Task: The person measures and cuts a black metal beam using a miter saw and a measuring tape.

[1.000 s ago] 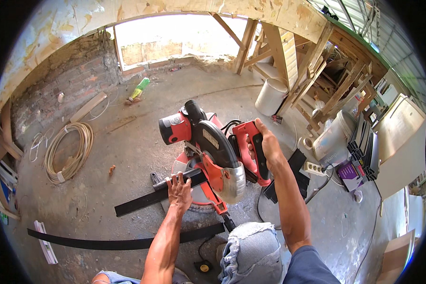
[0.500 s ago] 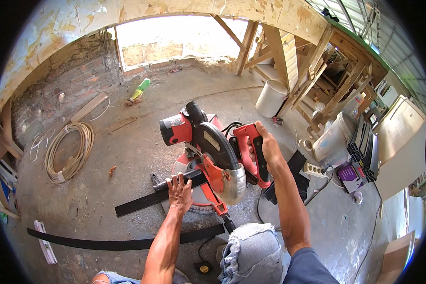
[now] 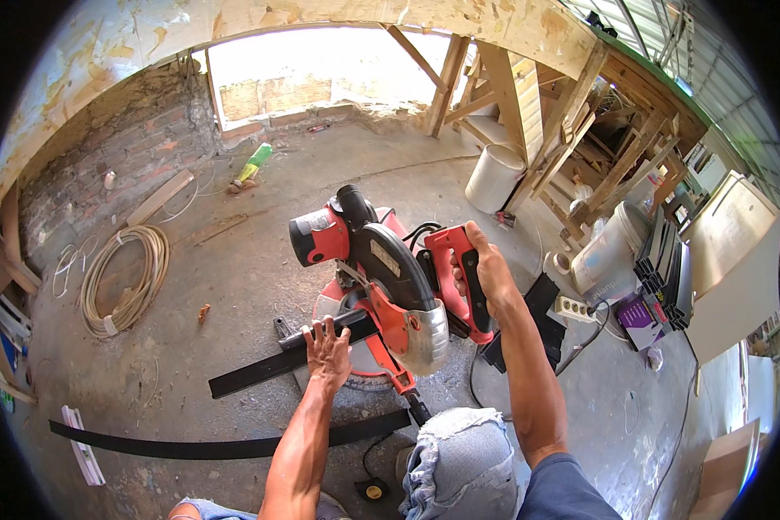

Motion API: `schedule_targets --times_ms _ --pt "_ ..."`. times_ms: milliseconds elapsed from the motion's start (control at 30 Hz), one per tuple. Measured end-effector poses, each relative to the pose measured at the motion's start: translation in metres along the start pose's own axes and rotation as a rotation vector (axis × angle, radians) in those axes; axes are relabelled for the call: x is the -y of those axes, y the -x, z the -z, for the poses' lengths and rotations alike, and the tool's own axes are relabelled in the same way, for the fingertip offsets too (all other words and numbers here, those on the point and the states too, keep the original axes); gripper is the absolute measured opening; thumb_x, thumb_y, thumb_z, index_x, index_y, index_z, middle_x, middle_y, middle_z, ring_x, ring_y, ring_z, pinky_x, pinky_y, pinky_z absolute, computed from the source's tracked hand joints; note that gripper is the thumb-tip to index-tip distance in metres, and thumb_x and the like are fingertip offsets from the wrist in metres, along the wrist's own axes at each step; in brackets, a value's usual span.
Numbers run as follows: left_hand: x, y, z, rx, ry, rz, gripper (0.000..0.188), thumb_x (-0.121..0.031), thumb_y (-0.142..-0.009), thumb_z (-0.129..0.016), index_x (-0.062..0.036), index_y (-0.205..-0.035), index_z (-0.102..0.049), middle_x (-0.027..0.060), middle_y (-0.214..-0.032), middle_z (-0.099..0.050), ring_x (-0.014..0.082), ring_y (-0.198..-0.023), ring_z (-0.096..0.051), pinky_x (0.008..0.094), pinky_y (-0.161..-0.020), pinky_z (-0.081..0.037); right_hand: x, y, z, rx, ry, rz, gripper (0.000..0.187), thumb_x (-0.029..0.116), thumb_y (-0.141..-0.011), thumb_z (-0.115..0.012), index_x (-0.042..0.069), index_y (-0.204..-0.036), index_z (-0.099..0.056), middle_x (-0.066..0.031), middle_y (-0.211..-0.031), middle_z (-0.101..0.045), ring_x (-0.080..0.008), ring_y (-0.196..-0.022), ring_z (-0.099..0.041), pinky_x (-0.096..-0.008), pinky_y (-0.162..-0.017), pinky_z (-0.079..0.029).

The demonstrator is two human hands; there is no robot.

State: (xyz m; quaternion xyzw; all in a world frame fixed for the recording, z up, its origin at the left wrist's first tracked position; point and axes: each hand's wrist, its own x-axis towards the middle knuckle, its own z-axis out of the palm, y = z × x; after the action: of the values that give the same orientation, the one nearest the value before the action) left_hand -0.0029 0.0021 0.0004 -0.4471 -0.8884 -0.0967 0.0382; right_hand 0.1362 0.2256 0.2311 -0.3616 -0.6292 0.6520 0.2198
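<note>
A red and black miter saw [image 3: 388, 269] stands on the floor in front of me, its blade guard and head above the base. My right hand [image 3: 484, 269] is closed around the saw's red handle [image 3: 446, 260]. A long black flat bar [image 3: 256, 371] lies across the saw base against the fence [image 3: 299, 340]. Over this bar and the fence, my left hand [image 3: 328, 354] bends its slightly parted fingers and holds the bar in place, left of the blade. The saw head hides the bar's right part where it passes the blade.
A black strip [image 3: 208, 450] lies nearer me, over a white and purple piece [image 3: 84, 451]. Coiled hose [image 3: 126, 282] and a green bottle [image 3: 256, 162] are farther left. At right are a power strip [image 3: 572, 308], white buckets [image 3: 496, 179], black profiles [image 3: 665, 269] and cords.
The view has shifted very slightly. Both hands, the saw and the black bar keep their places.
</note>
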Motion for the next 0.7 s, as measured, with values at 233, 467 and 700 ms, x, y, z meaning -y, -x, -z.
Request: schedule_targets --times_ms 233,467,700 --pt "-0.001 -0.0003 0.0032 -0.004 -0.013 -0.009 0.045 -0.026 -0.079 -0.076 -0.0143 -0.121 -0.065 0.0155 -0.132 -0.042 0.0363 -0.129 -0.037 0.0576 -0.11 -0.025 -0.0012 0.0007 0.0008 0.004 -0.005 -0.008 0.07 0.069 -0.095 -0.046 0.003 -0.08 -0.062 -0.0043 -0.062 -0.054 -0.0145 -0.046 -0.05 -0.0291 -0.044 -0.042" --pt "-0.0024 0.0 0.0052 -0.012 0.005 -0.007 0.037 -0.024 -0.083 -0.072 -0.0161 -0.118 -0.066 0.0158 -0.131 -0.046 0.0375 -0.13 -0.038 0.058 -0.111 -0.023 -0.0028 0.0007 0.001 -0.002 -0.01 0.004 0.07 0.069 -0.095 -0.046 0.002 -0.079 -0.061 -0.0046 -0.061 -0.054 -0.0147 -0.045 -0.05 -0.0291 -0.043 -0.042" --pt "-0.0011 -0.0002 0.003 0.0 -0.007 -0.004 0.039 -0.025 -0.081 -0.075 -0.0155 -0.118 -0.066 0.0155 -0.132 -0.045 0.0367 -0.13 -0.037 0.0578 -0.111 -0.023 -0.0028 0.0028 0.0009 0.006 -0.013 0.001 0.071 0.07 -0.095 -0.046 0.002 -0.079 -0.061 -0.0047 -0.061 -0.054 -0.0148 -0.045 -0.051 -0.0293 -0.043 -0.042"
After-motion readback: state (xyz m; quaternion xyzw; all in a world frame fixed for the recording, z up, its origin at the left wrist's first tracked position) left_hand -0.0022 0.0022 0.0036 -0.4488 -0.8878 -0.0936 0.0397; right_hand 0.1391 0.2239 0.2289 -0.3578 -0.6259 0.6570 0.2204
